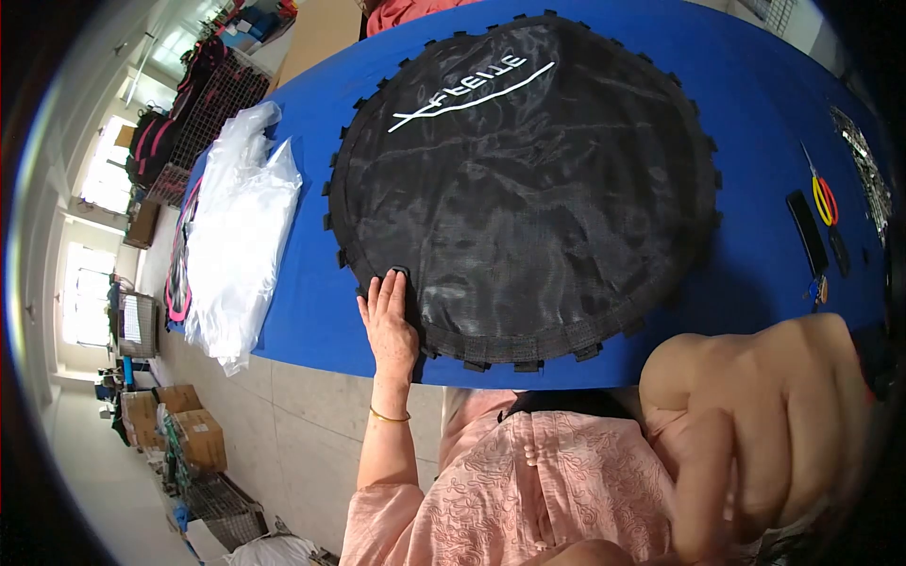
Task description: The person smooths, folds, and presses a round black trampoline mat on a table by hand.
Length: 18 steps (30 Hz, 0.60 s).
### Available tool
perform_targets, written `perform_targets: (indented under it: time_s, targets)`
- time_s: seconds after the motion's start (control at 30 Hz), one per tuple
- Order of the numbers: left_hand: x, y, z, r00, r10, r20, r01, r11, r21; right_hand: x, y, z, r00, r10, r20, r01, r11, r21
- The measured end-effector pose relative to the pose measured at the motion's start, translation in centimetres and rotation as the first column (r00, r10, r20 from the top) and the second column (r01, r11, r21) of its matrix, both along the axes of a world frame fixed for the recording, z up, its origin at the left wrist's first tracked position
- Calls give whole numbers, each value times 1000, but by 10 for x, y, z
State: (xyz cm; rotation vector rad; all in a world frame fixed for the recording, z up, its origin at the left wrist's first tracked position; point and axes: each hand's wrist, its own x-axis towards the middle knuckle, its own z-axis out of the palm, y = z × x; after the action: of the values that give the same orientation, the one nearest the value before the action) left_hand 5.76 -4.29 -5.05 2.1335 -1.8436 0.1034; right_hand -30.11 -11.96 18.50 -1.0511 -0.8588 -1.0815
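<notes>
A round black mesh trampoline mat with short strap tabs around its rim and white lettering near its far edge lies flat on the blue table. My left hand rests flat on the mat's near left rim, fingers stretched out and a thin bangle on the wrist. Close to the camera at the lower right, my right hand is raised with its fingers curled in. What it holds, if anything, is hidden.
Clear plastic bags lie at the table's left edge beside a pink-trimmed black item. At right are yellow-and-red-handled scissors, a black phone-like object and keys. Cardboard boxes stand on the floor at left.
</notes>
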Motion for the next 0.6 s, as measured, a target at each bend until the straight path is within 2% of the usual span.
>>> perform_targets:
  time_s: [0.3, 0.43, 0.53, 0.6]
  targets:
    - [-1, 0, 0, 1000, -7, -20, 7, 1000, -15, 2, -2, -6, 998, -49, -29, 49, 999, 3]
    - [1, 0, -3, 1000, -13, -18, 13, 999, -30, 4, -16, -7, 977, -196, -83, 194, 981, -28]
    - [0, -1, -3, 1000, -1, -13, 1, 1000, -24, 9, -33, -16, 852, -458, -254, 464, 885, -37]
    - [0, 0, -2, 1000, -9, -22, 9, 1000, -26, 12, -29, -29, 627, -619, -473, 640, 755, -141]
